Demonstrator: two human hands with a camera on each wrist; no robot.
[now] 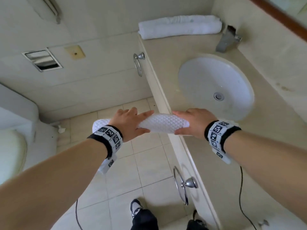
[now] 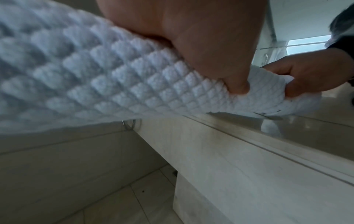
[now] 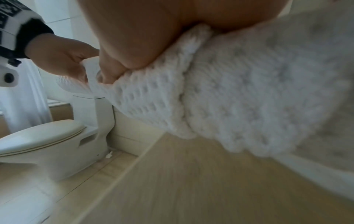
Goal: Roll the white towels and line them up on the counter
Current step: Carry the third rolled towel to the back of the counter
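Note:
A rolled white waffle-weave towel hangs in the air over the counter's front edge. My left hand grips its left part, thumb underneath. My right hand grips its right end, thumb under the roll. The towel's left end sticks out past my left wrist. Another rolled white towel lies on the counter's far end against the wall.
A white sink with a chrome tap sits in the beige counter. Two chrome towel rings hang on the counter's front. A toilet stands to the left on the tiled floor.

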